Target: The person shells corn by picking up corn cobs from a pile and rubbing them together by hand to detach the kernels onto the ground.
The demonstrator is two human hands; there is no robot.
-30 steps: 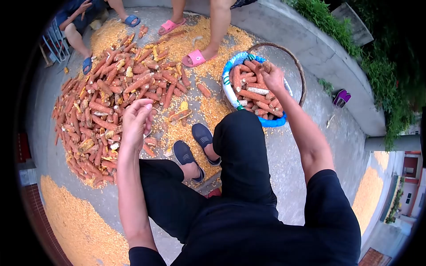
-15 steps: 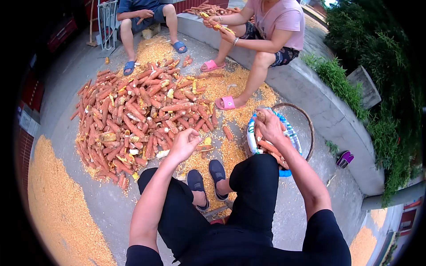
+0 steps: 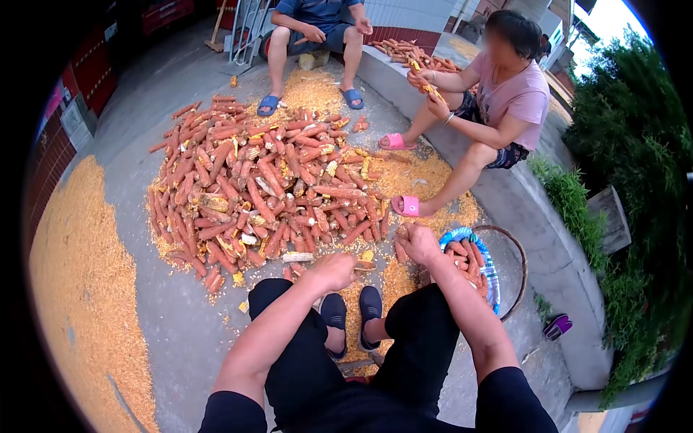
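My left hand [image 3: 333, 271] is closed above my left shoe, at the near edge of a big heap of reddish corn cobs [image 3: 253, 180]. A cob with some yellow kernels [image 3: 367, 258] lies just beyond its fingertips; whether they touch it I cannot tell. My right hand [image 3: 419, 242] is closed, fingers curled, left of the round basket; a brownish cob end seems to show at its fingertips, partly hidden. Reddish cobs [image 3: 473, 261] fill the basket, which has a blue and white lined rim [image 3: 491, 278] and a tall hoop handle.
Two seated people face the heap: one in blue slippers [image 3: 268, 105] at the back, one in a pink shirt [image 3: 512, 105] at the right, holding cobs. Loose kernels [image 3: 86, 289] spread at the left. A low concrete wall [image 3: 534, 216] runs along the right, with purple shoes beside it.
The view has tilted up, showing more of both people. My right hand has moved from over the basket to its left. My left hand has come down and inward, nearer the right hand.
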